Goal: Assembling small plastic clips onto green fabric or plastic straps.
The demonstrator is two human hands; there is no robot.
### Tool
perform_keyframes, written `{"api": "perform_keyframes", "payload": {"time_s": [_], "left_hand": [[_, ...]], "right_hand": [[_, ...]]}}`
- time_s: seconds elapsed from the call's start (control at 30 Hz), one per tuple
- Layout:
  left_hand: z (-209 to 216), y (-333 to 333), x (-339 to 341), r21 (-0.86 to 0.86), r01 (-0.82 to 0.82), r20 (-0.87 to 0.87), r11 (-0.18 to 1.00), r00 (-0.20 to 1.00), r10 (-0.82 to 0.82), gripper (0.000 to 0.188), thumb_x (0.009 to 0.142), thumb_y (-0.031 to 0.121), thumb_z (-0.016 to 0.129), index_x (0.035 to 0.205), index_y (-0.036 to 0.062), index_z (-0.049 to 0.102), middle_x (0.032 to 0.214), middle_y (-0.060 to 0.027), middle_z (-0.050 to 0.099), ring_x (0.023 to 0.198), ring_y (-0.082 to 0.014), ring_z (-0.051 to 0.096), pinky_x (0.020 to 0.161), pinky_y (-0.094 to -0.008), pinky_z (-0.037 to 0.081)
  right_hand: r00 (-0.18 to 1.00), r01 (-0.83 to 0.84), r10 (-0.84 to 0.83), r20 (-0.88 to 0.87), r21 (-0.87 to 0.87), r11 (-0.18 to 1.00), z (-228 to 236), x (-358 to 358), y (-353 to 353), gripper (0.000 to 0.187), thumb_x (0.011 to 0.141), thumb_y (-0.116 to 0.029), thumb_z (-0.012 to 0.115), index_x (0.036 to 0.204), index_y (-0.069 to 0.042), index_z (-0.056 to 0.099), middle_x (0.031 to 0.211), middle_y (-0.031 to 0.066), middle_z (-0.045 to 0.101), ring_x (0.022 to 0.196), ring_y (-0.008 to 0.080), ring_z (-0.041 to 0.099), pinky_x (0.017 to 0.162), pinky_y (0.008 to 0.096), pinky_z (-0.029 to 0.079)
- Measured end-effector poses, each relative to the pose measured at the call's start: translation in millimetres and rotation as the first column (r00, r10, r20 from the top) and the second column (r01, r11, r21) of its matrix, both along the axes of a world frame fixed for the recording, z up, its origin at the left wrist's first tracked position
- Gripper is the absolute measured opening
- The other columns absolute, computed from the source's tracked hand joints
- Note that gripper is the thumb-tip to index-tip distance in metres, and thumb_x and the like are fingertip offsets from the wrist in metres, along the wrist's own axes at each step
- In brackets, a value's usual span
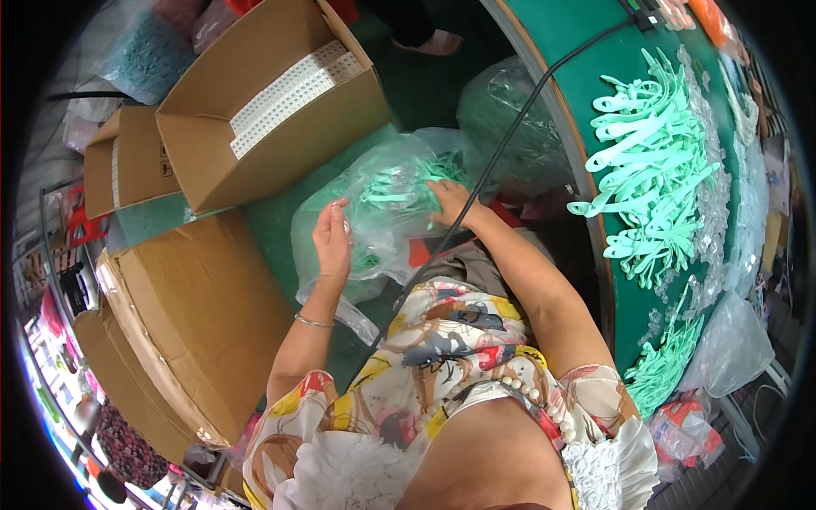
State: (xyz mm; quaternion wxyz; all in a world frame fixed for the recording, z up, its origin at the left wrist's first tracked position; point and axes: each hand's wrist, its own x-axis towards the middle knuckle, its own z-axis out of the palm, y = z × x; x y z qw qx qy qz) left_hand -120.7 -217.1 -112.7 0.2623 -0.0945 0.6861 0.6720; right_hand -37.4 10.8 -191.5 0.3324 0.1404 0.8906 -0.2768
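Observation:
A large clear plastic bag sits low in front of me, holding thin mint-green plastic pieces. At the bag's left side is my left hand, raised, its fingers drawn together on what looks like the film. My right hand reaches in from the right with thumb and fingers apart, touching the bag and the green pieces at its right end. Whether any piece is pinched there, I cannot tell. Many similar mint-green pieces, long and narrow with rounded ends, lie heaped on the green table to my right.
An open cardboard box with white dotted sheets stands ahead left; another large carton is at my left. A black cable crosses in front of my right forearm. The green table's edge curves along my right. Another clear bag lies beyond.

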Motion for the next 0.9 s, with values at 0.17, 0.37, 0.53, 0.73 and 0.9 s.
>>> {"api": "perform_keyframes", "payload": {"time_s": [0.17,0.37,0.53,0.73,0.9], "left_hand": [[3.1,-3.8,-9.6,-0.028,0.012,-0.017,1.000,1.000,-0.012,0.024,0.094,0.024,0.046,0.100,0.0058,0.059,0.057,0.0084,0.036,0.048,-0.0001,0.030,0.041,-0.0171,0.024],[-0.9,-6.2,-12.5,-0.049,0.030,0.000,0.998,1.000,-0.030,0.023,0.094,0.024,0.045,0.099,0.0064,0.058,0.057,0.0079,0.036,0.047,-0.0005,0.030,0.041,-0.0173,0.025],[9.6,5.6,-15.7,-0.081,0.040,0.027,0.996,0.999,-0.038,0.026,0.094,0.026,0.045,0.100,0.0044,0.058,0.058,0.0076,0.039,0.049,-0.0001,0.032,0.042,-0.0169,0.026],[28.5,24.4,-24.4,-0.612,-0.181,-0.755,0.770,0.422,-0.502,0.025,0.078,0.007,0.059,0.102,0.0013,0.057,0.087,-0.0088,0.055,0.080,-0.0213,0.052,0.072,-0.0302,0.041],[26.7,71.7,25.8,-0.743,0.417,-0.520,0.523,0.132,-0.844,0.050,0.067,0.010,0.066,0.115,0.0048,0.050,0.110,-0.0159,0.050,0.104,-0.0331,0.046,0.088,-0.0408,0.037]], "right_hand": [[0.971,0.207,-0.196,0.139,-0.066,0.976,-35.4,14.0,43.1,0.068,0.070,-0.022,0.067,0.131,-0.019,0.037,0.133,0.0139,0.035,0.122,0.0313,0.035,0.099,0.0397,0.034],[0.756,0.594,-0.643,0.125,0.281,0.753,28.3,-15.0,46.8,0.052,0.072,-0.015,0.060,0.121,-0.030,0.050,0.133,0.0105,0.030,0.121,0.0324,0.032,0.100,0.0408,0.032],[0.819,0.437,-0.540,0.192,0.401,0.805,-43.4,13.1,62.1,0.043,0.073,-0.021,0.060,0.116,-0.017,0.055,0.129,0.0120,0.036,0.118,0.0313,0.037,0.098,0.0415,0.034],[0.635,0.772,-0.767,-0.087,0.075,0.631,-55.3,17.3,80.7,0.029,0.069,-0.027,0.065,0.084,-0.003,0.063,0.081,0.0151,0.061,0.081,0.0296,0.061,0.075,0.0373,0.047],[0.508,0.839,-0.792,-0.337,-0.012,0.543,-27.8,26.7,90.9,0.025,0.067,-0.024,0.070,0.074,-0.002,0.062,0.067,0.0087,0.062,0.066,0.0212,0.061,0.062,0.0326,0.047]]}}
